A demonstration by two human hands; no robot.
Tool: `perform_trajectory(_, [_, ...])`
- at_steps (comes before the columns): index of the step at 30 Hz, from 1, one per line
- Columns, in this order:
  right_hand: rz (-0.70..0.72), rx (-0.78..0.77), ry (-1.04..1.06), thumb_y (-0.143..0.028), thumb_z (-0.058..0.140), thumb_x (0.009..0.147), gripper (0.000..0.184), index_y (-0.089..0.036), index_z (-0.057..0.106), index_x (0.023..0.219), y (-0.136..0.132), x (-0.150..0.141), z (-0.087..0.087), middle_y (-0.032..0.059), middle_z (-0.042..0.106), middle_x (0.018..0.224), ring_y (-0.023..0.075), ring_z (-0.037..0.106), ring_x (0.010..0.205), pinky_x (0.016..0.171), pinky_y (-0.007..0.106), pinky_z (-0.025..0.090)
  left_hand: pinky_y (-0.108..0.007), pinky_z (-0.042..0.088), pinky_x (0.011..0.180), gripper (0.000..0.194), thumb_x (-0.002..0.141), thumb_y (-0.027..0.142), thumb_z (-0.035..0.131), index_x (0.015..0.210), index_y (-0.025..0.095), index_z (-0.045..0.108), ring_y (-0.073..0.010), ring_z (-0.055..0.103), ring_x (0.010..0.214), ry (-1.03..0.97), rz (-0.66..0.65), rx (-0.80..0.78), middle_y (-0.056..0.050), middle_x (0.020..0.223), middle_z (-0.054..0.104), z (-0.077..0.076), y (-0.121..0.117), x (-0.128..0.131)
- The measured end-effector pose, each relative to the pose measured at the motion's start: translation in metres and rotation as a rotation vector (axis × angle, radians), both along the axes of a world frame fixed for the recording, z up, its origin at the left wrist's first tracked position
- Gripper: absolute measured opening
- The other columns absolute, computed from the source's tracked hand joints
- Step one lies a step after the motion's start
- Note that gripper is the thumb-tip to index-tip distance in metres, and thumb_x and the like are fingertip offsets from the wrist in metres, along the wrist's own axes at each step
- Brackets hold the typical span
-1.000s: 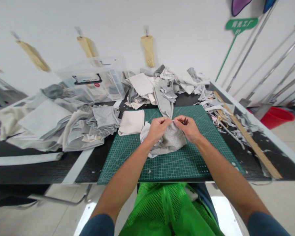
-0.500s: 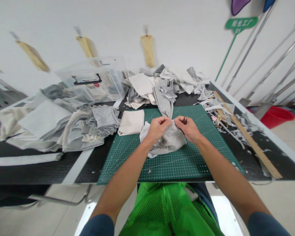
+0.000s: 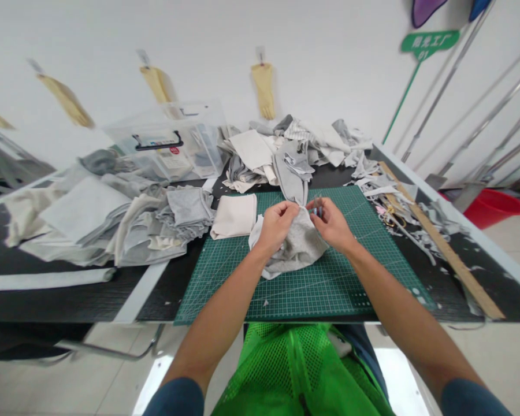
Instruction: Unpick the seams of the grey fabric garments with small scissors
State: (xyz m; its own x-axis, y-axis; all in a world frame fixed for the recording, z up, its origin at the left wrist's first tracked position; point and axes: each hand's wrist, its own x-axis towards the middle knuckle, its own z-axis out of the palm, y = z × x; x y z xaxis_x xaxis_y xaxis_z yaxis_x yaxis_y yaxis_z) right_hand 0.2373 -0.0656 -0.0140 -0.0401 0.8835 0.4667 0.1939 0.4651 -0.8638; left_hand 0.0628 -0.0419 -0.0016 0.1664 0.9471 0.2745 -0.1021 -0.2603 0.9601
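Note:
My left hand (image 3: 279, 222) pinches the upper edge of a grey cloth (image 3: 301, 245), which lies bunched over the green cutting mat (image 3: 346, 271). Close on its right, my right hand (image 3: 333, 224) is closed around a small blue-and-metal tool (image 3: 317, 209) that looks like thread snips, partly hidden by the fingers. Its tip points up, beside the cloth's top edge. A folded cream cloth (image 3: 234, 215) lies on the mat's left part, by the grey one. Behind my hands, a long grey cloth (image 3: 292, 173) hangs down from the heap onto the mat.
Piled fabric (image 3: 91, 202) covers the table's left, before a clear plastic box (image 3: 173, 138). Another fabric heap (image 3: 251, 147) sits against the wall. At right are a wooden ruler (image 3: 446, 245), scraps (image 3: 377, 185) and gold-handled scissors (image 3: 392, 218). A red bucket (image 3: 494, 208) stands beyond.
My right hand has drawn slightly away from my left, and the blue tool in it has turned into clearer view. The left hand keeps its pinch on the grey cloth. The view shifted slightly.

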Motion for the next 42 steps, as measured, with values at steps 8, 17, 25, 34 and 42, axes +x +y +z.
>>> perform_trajectory(8, [-0.106, 0.135, -0.150, -0.044, 0.048, 0.103, 0.038, -0.025, 0.065, 0.130, 0.000, 0.000, -0.005, 0.0077, 0.072, 0.116, 0.0224, 0.066, 0.101, 0.092, 0.038, 0.051, -0.025, 0.042, 0.067, 0.026, 0.085, 0.043, 0.069, 0.089, 0.017, 0.071, -0.0130, 0.053, 0.072, 0.044, 0.041, 0.075, 0.000, 0.079, 0.066, -0.001, 0.003, -0.002])
perform_trajectory(17, [-0.153, 0.349, -0.390, -0.043, 0.045, 0.104, 0.047, -0.021, 0.060, 0.143, -0.009, 0.005, 0.007, 0.0120, 0.069, 0.110, 0.0252, 0.064, 0.101, 0.093, 0.042, 0.053, -0.025, 0.044, 0.071, 0.025, 0.086, 0.042, 0.070, 0.093, 0.017, 0.067, -0.0133, 0.056, 0.075, 0.021, 0.014, 0.134, -0.002, 0.084, 0.066, 0.001, 0.000, 0.001])
perform_trajectory(25, [-0.218, 0.448, -0.466, -0.039, 0.052, 0.102, 0.048, -0.023, 0.056, 0.147, -0.009, 0.001, 0.001, 0.0125, 0.071, 0.111, 0.0265, 0.063, 0.098, 0.092, 0.044, 0.053, -0.025, 0.044, 0.070, 0.025, 0.090, 0.043, 0.067, 0.093, 0.018, 0.067, -0.0135, 0.056, 0.075, 0.064, 0.050, 0.203, -0.002, 0.083, 0.065, 0.000, -0.001, 0.001])
perform_trajectory(34, [-0.242, 0.464, -0.447, -0.038, 0.053, 0.102, 0.038, -0.026, 0.065, 0.136, -0.011, -0.001, 0.001, 0.0116, 0.073, 0.113, 0.0264, 0.065, 0.102, 0.094, 0.044, 0.053, -0.025, 0.043, 0.068, 0.027, 0.089, 0.045, 0.067, 0.092, 0.018, 0.066, -0.0128, 0.054, 0.072, 0.065, 0.048, 0.215, -0.001, 0.082, 0.064, -0.003, -0.002, 0.002])
perform_trajectory(42, [-0.239, 0.472, -0.453, -0.037, 0.054, 0.102, 0.035, -0.025, 0.067, 0.133, -0.010, 0.000, -0.001, 0.0109, 0.074, 0.111, 0.0254, 0.066, 0.100, 0.092, 0.042, 0.054, -0.025, 0.044, 0.069, 0.030, 0.089, 0.047, 0.068, 0.093, 0.018, 0.066, -0.0131, 0.055, 0.074, 0.046, 0.045, 0.213, -0.002, 0.084, 0.065, -0.003, -0.002, 0.003])
